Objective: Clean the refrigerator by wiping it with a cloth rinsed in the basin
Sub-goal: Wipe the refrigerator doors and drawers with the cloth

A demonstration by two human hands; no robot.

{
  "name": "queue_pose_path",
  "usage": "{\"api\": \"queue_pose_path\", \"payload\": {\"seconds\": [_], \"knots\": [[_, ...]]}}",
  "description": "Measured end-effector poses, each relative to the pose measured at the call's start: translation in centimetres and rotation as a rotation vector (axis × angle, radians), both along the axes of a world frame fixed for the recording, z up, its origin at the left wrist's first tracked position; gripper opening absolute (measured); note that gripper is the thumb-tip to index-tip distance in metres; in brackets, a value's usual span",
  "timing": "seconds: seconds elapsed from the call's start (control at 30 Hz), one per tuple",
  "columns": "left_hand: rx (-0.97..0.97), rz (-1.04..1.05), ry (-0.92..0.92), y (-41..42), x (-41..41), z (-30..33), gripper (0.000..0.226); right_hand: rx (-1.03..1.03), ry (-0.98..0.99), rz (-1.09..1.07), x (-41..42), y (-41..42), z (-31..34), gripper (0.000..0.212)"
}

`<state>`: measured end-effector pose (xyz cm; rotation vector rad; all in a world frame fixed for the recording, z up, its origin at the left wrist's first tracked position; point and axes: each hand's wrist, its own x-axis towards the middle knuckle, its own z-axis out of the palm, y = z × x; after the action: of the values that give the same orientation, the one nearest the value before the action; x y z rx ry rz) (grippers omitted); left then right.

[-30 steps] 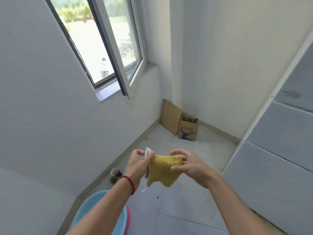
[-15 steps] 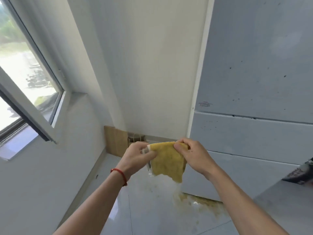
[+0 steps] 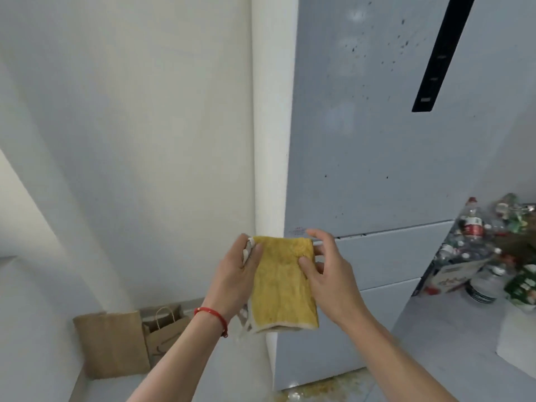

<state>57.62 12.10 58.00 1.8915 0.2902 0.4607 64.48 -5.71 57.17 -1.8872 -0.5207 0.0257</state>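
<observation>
Both hands hold the yellow cloth (image 3: pixel 282 282) up before the refrigerator (image 3: pixel 377 140): left hand (image 3: pixel 236 275) and right hand (image 3: pixel 327 274) pinch its top corners. Wiping seems next; the speckled door needs the cloth pressed flat.

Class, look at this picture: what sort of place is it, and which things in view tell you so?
Probably a home kitchen corner: a tall spattered refrigerator against the wall, a counter crowded with bottles, and paper bags on the floor.
</observation>
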Motion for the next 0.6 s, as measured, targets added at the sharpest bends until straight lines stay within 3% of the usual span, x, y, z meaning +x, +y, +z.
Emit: {"api": "queue_pose_path", "payload": {"seconds": [0.1,0.17,0.3,0.37,0.47,0.6], "knots": [[0.071,-0.092,-0.059,-1.1,2.0,3.3,0.028,-0.213,-0.224,-0.156,-0.4,0.3,0.6,0.039],[0.158,-0.142,-0.102,-2.1,3.4,5.5,0.023,-0.214,-0.233,-0.217,-0.8,0.9,1.2,0.044],[0.356,-0.167,-0.118,-4.4,6.8,10.3,0.017,0.275,0.113,-0.080,0.7,1.4,5.0,0.042],[0.417,-0.170,-0.109,-5.9,8.3,13.1,0.007,0.450,0.195,-0.029,2.2,0.6,7.2,0.043],[0.467,-0.199,-0.194,-8.9,10.2,18.1,0.008,0.652,0.118,0.042,4.3,-1.3,11.7,0.038],[0.311,-0.306,-0.276,-12.9,11.5,24.3,0.011,0.784,-0.106,0.028,7.1,-3.2,17.3,0.044]]}}
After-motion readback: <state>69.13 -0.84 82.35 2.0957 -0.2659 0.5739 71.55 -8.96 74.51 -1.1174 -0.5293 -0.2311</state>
